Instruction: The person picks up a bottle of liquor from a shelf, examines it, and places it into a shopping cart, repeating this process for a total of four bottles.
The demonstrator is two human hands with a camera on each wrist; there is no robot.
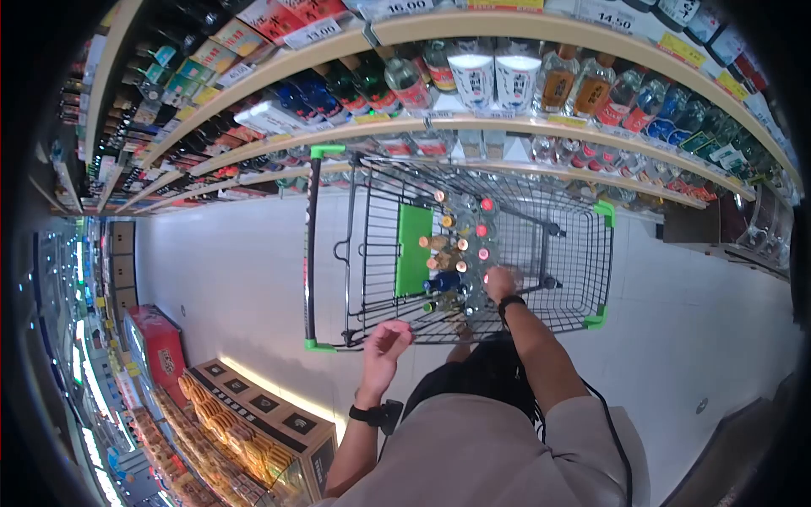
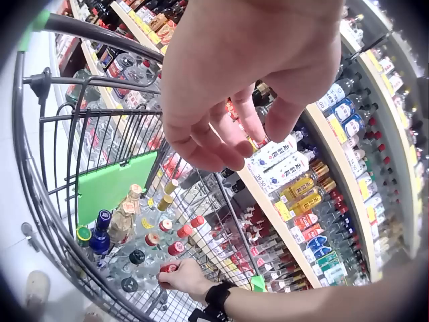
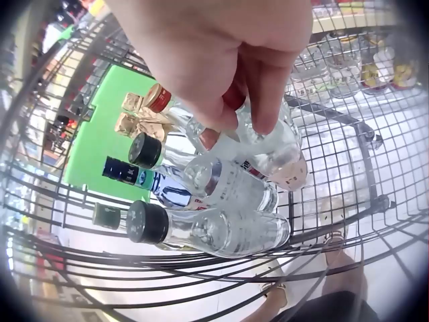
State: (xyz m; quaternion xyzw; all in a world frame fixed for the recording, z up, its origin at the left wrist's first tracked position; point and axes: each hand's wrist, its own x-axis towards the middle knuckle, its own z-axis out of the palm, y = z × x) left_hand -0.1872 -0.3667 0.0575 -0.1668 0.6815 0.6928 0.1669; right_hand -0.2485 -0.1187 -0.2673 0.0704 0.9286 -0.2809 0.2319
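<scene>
A wire shopping cart (image 1: 311,253) with green corners stands in front of me, with several bottles (image 1: 456,245) upright inside. My right hand (image 1: 500,283) reaches down into the cart and grips a clear bottle (image 3: 275,147) by its red-capped neck (image 2: 167,268), fingers (image 3: 265,111) curled round it. Beside it are a black-capped clear bottle (image 3: 214,231) and a blue bottle (image 3: 144,181). My left hand (image 1: 387,342) hovers at the cart's near rail. Its fingers (image 2: 201,151) are loosely curled and hold nothing.
Shelves (image 1: 507,76) packed with bottles and price tags run just beyond the cart. A low display of boxed goods (image 1: 253,414) and a red carton (image 1: 160,346) stand at my left. White floor (image 1: 236,279) lies between them. A green panel (image 3: 100,127) lines the cart's far end.
</scene>
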